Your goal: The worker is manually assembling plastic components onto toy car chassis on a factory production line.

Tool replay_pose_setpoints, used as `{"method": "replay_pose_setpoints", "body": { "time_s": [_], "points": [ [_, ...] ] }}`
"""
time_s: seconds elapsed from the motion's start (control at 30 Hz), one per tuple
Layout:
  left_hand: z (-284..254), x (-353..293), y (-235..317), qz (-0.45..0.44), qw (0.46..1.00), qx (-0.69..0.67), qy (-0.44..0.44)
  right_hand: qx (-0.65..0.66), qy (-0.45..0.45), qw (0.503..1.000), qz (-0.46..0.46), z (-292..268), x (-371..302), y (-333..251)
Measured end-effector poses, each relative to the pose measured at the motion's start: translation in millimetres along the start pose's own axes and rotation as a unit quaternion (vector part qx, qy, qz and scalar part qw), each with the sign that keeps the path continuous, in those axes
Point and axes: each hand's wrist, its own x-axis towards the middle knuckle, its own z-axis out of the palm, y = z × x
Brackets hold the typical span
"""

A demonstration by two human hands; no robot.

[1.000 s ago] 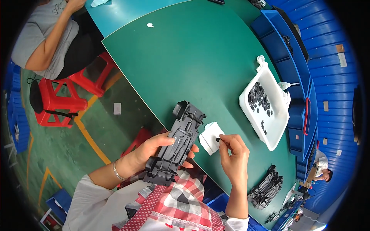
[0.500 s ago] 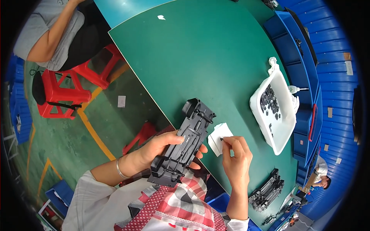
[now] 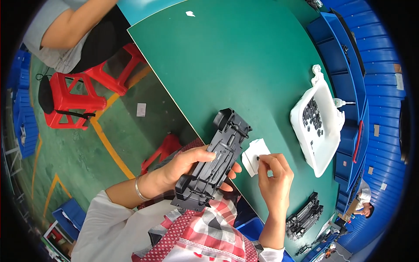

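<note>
My left hand [image 3: 190, 163] is closed around a black plastic toy car chassis [image 3: 218, 159], held tilted over the near table edge with its ribbed side facing up. The thumb presses on its face and the fingertips come out on the far side. To the right, my right hand [image 3: 276, 174] makes a pinch above a folded white paper [image 3: 251, 162] on the table. A tiny dark piece [image 3: 258, 158] shows at the fingertips; its kind is too small to make out.
On the green table [image 3: 218, 65] stands a white tray [image 3: 321, 163] with many small black parts. More black chassis [image 3: 305, 216] lie at the right. Blue bins [image 3: 336, 56] line the far side. Red stools [image 3: 76, 98] and a seated person [image 3: 65, 35] are at the left.
The whole view has shifted slightly, moving the scene a little to the right. My left hand still grips the chassis, and the right hand keeps its pinch over the paper.
</note>
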Motion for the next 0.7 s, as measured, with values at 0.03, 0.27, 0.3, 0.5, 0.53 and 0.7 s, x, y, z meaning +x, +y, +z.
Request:
{"method": "replay_pose_setpoints", "body": {
  "time_s": [0.03, 0.27, 0.3, 0.5, 0.53, 0.7],
  "points": [
    [1.1, 0.4, 0.2, 0.001, 1.0, 0.003, 0.003, -0.001, 0.0, 1.0, 0.001, -1.4, 0.3, 0.6],
    [1.1, 0.1, 0.4, -0.006, 1.0, 0.006, 0.008, -0.002, -0.003, 1.0, -0.009, -0.1, -0.5, -2.9],
    [1.4, 0.4, 0.2, -0.007, 1.0, 0.006, 0.007, 0.001, -0.003, 1.0, 0.002, -1.0, -1.2, -5.6],
    [0.4, -0.2, 0.3, -0.013, 1.0, 0.001, 0.006, 0.007, 0.006, 1.0, 0.01, -3.2, -0.2, 0.8],
    [-0.1, 0.2, 0.2, -0.012, 1.0, -0.001, 0.006, 0.007, 0.006, 1.0, 0.01, -3.3, 0.1, 0.5],
    [2.3, 1.5, -0.2, -0.004, 1.0, 0.0, 0.011, 0.013, -0.012, 1.0, 0.016, -3.4, 1.4, 2.1]
  ]
}}
